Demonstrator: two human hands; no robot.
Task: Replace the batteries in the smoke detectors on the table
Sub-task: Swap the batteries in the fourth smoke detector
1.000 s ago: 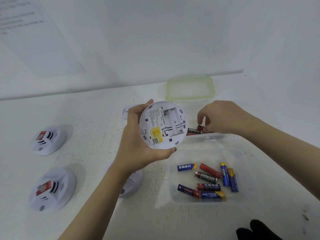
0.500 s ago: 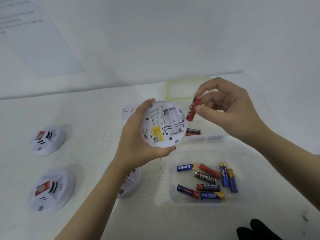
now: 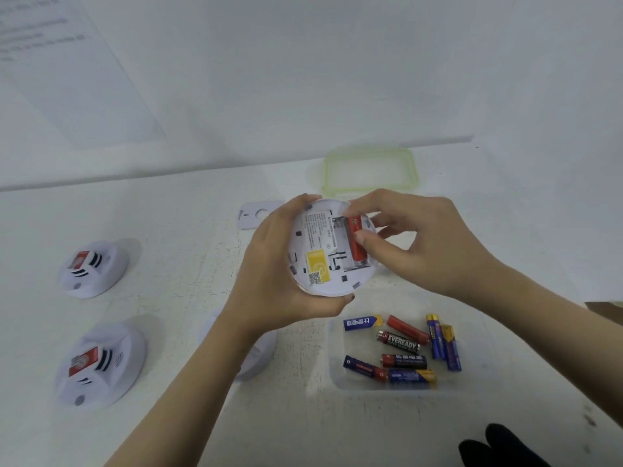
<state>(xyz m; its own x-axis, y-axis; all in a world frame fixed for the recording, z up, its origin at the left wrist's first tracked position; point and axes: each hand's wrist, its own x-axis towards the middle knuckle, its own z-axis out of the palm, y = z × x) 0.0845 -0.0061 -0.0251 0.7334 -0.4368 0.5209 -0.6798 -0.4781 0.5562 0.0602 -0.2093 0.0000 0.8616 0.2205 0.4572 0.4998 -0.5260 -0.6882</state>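
Over the table [image 3: 182,230], left grip [image 3: 269,274] holds detector [image 3: 318,251]; right grip [image 3: 421,244] pinches red battery [image 3: 357,253], apparently half-seated.

I see a round white plastic smoke detector [image 3: 323,261] held above the counter [image 3: 188,264], its back turned up and its battery bay open. A red cylindrical battery [image 3: 355,242] lies lengthwise in the bay's right side. Two white domed smoke detectors [image 3: 92,267] [image 3: 101,362] sit face up at the counter's left, each with a red label. Loose red, blue and black batteries [image 3: 401,345] lie scattered in a clear plastic tub [image 3: 337,382].
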